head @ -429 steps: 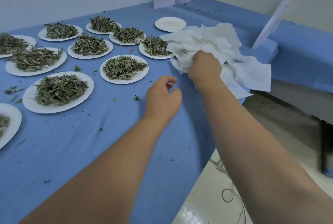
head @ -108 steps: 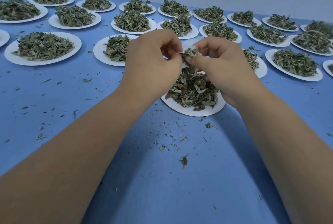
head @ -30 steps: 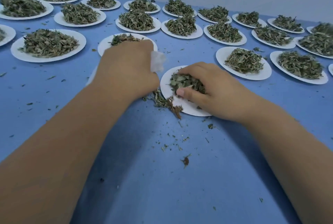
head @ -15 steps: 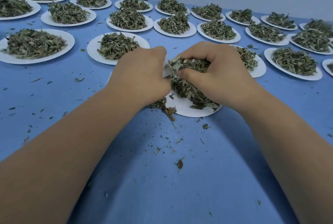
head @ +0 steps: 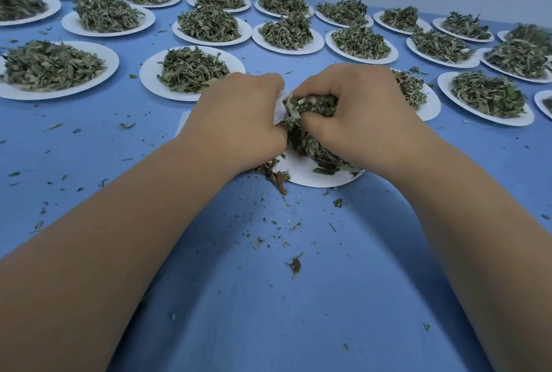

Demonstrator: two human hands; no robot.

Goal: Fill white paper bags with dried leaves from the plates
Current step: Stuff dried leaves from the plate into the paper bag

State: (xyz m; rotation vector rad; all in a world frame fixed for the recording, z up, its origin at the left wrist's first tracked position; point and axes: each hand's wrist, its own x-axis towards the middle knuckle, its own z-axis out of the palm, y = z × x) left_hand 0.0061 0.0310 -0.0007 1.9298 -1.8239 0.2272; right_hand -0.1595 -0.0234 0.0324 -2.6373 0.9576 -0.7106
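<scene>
A white paper plate lies on the blue cloth right in front of me, with dried leaves still heaped on it. My left hand holds a white paper bag, of which only a corner shows between the hands. My right hand grips a clump of dried leaves at the bag's mouth, above the plate. Most of the bag is hidden under my left hand.
Several white plates heaped with dried leaves, such as the plate behind my left hand, fill the far half of the blue table. Leaf crumbs are scattered near me. A pale wall rises behind the table.
Since a second ago my right hand has lifted a handful of leaves off the plate and brought it up against the bag in my left hand.
</scene>
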